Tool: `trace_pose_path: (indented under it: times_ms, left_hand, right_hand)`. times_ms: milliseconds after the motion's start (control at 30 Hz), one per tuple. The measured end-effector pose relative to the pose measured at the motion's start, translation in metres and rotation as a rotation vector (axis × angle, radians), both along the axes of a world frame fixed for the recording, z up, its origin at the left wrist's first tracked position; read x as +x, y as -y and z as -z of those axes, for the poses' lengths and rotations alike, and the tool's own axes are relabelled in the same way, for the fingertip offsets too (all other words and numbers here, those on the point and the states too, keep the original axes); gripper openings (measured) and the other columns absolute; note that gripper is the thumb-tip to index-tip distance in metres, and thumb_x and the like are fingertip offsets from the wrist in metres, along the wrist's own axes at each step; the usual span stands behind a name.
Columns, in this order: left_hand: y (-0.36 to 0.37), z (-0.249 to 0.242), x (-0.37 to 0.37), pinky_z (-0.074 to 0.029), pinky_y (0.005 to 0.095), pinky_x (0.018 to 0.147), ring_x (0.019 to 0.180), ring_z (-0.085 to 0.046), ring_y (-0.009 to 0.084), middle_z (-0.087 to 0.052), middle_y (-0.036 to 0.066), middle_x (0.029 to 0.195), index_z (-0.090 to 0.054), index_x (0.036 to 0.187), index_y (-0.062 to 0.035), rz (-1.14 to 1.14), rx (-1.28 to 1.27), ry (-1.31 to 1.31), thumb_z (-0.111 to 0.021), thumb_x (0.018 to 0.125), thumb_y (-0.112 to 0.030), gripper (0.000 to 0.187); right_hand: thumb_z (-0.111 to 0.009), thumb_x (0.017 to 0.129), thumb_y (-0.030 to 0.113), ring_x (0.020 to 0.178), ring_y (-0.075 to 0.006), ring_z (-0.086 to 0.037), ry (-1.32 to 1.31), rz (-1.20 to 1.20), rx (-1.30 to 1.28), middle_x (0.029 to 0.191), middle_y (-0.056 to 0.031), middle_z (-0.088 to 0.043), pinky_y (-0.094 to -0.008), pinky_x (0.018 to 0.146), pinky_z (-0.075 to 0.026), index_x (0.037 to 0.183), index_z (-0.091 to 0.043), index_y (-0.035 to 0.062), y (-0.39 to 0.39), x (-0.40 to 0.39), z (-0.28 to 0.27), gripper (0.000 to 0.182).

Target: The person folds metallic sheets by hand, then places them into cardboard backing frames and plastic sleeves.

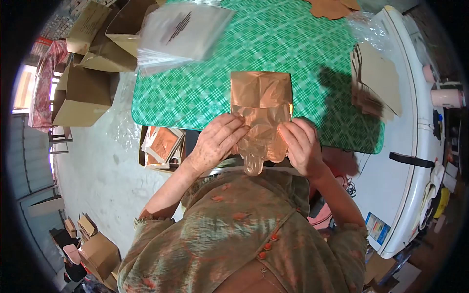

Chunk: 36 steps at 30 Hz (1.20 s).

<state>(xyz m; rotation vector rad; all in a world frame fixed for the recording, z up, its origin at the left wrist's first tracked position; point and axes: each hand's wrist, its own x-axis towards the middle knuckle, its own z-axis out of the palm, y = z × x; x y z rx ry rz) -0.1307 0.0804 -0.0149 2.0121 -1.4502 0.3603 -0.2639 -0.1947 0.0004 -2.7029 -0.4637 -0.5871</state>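
A sheer tan stocking-like piece (261, 129) lies at the near edge of the green checked table (312, 44), its upper part folded over a flat card and its lower end hanging off the edge. My left hand (217, 139) grips its left side. My right hand (300, 144) pinches its right side. Both hands sit just in front of my chest.
A stack of clear plastic bags (183, 31) lies at the table's far left. Brown card inserts (373, 83) are piled at the right, beside a white appliance (415, 146). A box of packed pieces (161, 146) sits on the floor below the table. Cardboard boxes (80, 95) stand at left.
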Motion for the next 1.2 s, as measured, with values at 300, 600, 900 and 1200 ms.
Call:
trace_pose_path:
  times_ms: [300, 600, 900, 1200]
  left_hand:
    - [0.003, -0.015, 0.007, -0.048, 0.0459, 0.103, 0.121, -0.066, 0.0334, -0.074, 0.008, 0.123, -0.077, 0.123, -0.007, -0.057, -0.011, -0.227, -0.081, 0.08, -0.011, 0.043]
    - [0.002, -0.013, 0.009, -0.047, 0.0458, 0.1, 0.113, -0.065, 0.0325, -0.074, 0.006, 0.118, -0.079, 0.115, -0.0081, -0.125, 0.009, -0.267, -0.082, 0.079, -0.008, 0.036]
    - [0.004, -0.018, 0.017, -0.051, 0.0401, 0.092, 0.108, -0.067, 0.0255, -0.072, 0.003, 0.116, -0.08, 0.114, -0.0093, -0.094, 0.004, -0.192, -0.081, 0.08, -0.006, 0.033]
    - [0.002, -0.018, 0.02, -0.052, 0.0432, 0.095, 0.111, -0.067, 0.0298, -0.073, 0.007, 0.116, -0.079, 0.11, -0.0057, -0.074, 0.002, -0.274, -0.083, 0.08, -0.009, 0.031]
  right_hand:
    - [-0.07, 0.086, 0.0, 0.113, -0.0359, -0.06, -0.063, 0.068, 0.218, 0.115, -0.0132, -0.068, -0.0473, 0.098, -0.053, 0.115, -0.071, -0.0019, 0.004, 0.015, -0.003, 0.029]
    - [-0.069, 0.087, -0.002, 0.112, -0.0354, -0.06, -0.042, 0.103, 0.283, 0.115, -0.0117, -0.066, -0.0464, 0.096, -0.053, 0.114, -0.071, 0.0019, 0.004, 0.021, -0.003, 0.027]
    - [-0.078, 0.078, -0.002, 0.112, -0.0289, -0.062, 0.03, 0.049, 0.091, 0.118, -0.0059, -0.067, -0.0428, 0.095, -0.053, 0.119, -0.073, 0.007, 0.002, 0.021, -0.004, 0.042]
    - [-0.071, 0.089, -0.001, 0.105, -0.0352, -0.061, -0.088, 0.084, 0.268, 0.111, -0.0111, -0.068, -0.0456, 0.093, -0.053, 0.115, -0.071, 0.0017, 0.004, 0.033, -0.006, 0.025]
